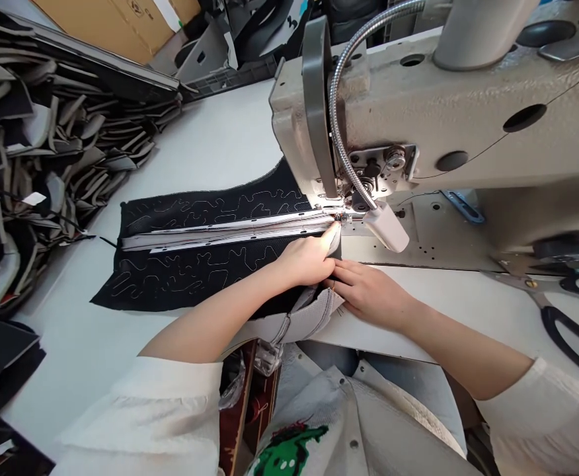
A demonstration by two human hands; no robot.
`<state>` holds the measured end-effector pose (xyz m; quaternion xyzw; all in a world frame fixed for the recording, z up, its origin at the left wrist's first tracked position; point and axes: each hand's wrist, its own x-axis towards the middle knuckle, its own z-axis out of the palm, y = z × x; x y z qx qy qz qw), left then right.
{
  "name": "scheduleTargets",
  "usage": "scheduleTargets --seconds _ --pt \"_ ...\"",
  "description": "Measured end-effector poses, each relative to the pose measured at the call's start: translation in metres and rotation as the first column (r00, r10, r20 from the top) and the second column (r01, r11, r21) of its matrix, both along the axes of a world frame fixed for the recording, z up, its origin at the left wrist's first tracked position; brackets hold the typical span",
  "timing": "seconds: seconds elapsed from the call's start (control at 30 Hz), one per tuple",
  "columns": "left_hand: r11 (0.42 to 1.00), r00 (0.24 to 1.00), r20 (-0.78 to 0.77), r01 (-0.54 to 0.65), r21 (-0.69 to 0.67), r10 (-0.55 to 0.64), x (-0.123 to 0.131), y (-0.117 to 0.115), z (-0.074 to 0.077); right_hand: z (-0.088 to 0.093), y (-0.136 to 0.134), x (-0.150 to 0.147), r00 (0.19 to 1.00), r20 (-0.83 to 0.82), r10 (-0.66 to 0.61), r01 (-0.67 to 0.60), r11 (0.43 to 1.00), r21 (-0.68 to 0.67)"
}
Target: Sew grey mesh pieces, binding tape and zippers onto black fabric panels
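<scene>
A black quilted fabric panel (pixel 190 271) with a pale seam strip (pixel 220 233) along its middle lies on the white table, its right end under the sewing machine's presser foot (pixel 340 213). My left hand (pixel 307 258) rests on the panel just before the foot, fingers curled and pinching the seam edge. Close beside it, my right hand (pixel 369 291) presses down on the grey mesh edge (pixel 314 314) of the fabric at the table's front, fingers together.
The beige industrial sewing machine (pixel 443 119) fills the upper right, with a flexible lamp (pixel 386 228). Black-handled scissors (pixel 562 311) lie at the right. Large stacks of cut grey and black pieces (pixel 36 152) crowd the left. Cardboard boxes (pixel 115 23) stand behind.
</scene>
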<state>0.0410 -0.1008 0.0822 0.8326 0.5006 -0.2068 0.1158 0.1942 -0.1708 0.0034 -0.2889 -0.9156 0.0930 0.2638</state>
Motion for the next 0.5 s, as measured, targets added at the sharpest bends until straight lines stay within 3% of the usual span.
scheduleTargets --seconds 0.27,0.4,0.5 --pt "0.998 1.0 0.01 -0.007 -0.062 0.007 0.004 0.007 0.006 0.004 0.005 0.003 0.999 -0.036 -0.028 0.025 0.997 -0.077" --pt "0.998 0.988 0.156 -0.006 -0.064 0.016 0.0 -0.004 0.006 -0.003 0.004 0.019 0.958 -0.148 -0.245 0.218 0.96 -0.176" --pt "0.994 0.951 0.309 0.041 -0.098 -0.009 -0.002 -0.011 0.0 -0.019 0.019 0.033 0.901 -0.147 -0.409 0.381 0.906 -0.187"
